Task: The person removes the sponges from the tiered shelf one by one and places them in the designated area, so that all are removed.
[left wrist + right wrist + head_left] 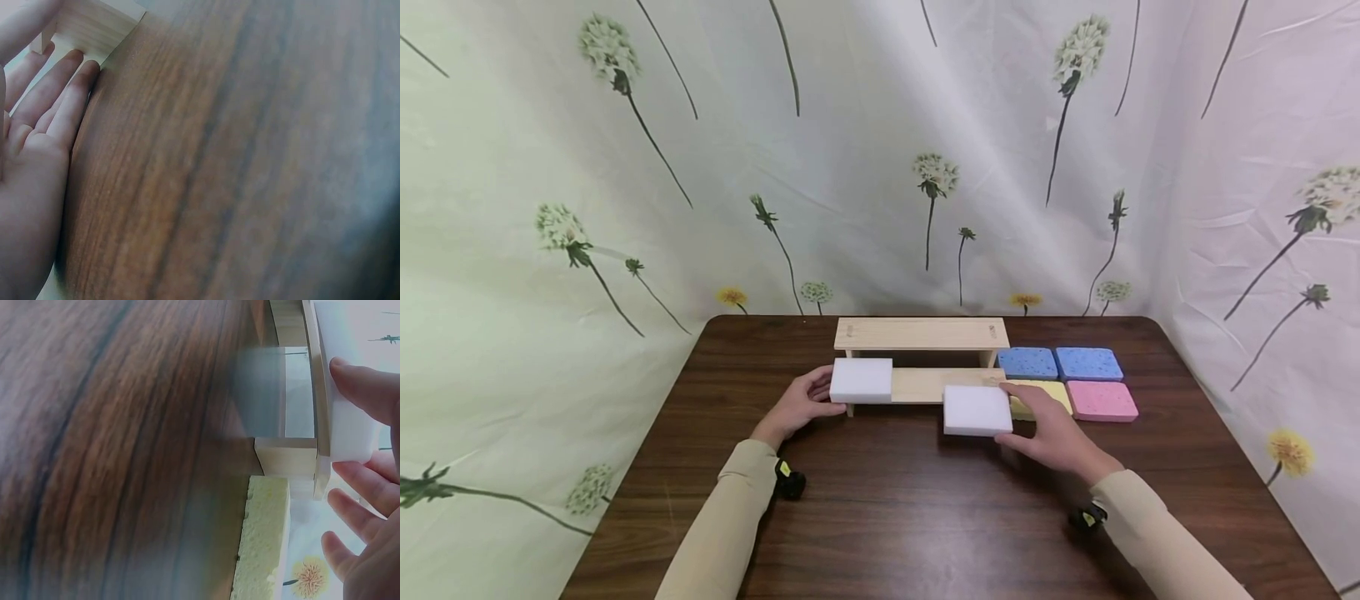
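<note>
Right fingers [1028, 396] round a white block [977, 410] — left fingers [815, 377] spread at another block [861, 380]

Pale cloth [865, 100] hangs behind the dark wood-grained worktop [880, 525] and down both sides, printed with white dandelion heads [608, 46] and yellow blooms [1290, 452]. Over to the right, two blue sponges [1089, 364] lie side by side behind a yellow sponge [1059, 391] and a pink sponge [1102, 400].
</note>
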Demonstrator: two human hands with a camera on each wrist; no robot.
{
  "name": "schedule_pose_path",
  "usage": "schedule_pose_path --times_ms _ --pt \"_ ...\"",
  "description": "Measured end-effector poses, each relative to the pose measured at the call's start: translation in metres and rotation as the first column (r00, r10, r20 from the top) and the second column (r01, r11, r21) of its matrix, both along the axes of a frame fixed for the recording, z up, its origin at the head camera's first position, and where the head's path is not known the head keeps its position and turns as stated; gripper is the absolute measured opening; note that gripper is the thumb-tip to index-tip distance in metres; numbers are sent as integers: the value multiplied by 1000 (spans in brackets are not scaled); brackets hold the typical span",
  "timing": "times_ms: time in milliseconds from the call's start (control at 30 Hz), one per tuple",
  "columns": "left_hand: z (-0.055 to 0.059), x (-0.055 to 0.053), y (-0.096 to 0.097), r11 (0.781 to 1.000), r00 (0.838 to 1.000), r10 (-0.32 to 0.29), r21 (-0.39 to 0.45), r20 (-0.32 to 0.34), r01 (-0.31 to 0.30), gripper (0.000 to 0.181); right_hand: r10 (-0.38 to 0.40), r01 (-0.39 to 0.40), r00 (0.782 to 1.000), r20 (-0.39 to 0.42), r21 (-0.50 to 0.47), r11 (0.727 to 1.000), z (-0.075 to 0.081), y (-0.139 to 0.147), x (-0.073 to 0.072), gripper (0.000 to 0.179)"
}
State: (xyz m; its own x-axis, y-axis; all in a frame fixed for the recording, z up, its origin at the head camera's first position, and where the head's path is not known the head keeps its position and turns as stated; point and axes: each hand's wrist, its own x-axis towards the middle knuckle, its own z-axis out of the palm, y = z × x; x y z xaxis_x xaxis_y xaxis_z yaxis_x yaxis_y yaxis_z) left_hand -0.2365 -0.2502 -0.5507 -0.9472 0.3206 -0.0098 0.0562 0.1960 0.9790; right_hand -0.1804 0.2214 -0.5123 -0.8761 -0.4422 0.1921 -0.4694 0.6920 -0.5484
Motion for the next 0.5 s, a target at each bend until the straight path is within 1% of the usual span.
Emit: schedule_pose_path --times_ms 133,400,500 --pt "0 0 0 1000 1000 -2 6 -3 2 80 -2 2 1000 -12 -1 1000 0 3 3 86" --pt "0 0 0 1000 1000 -5 15 -3 5 81 -12 11 1000 15 10 1000 6 4 9 86" --pt "0 0 -1 1000 1000 -6 10 -5 6 80 -9 9 1000 2 12 1000 5 5 10 86"
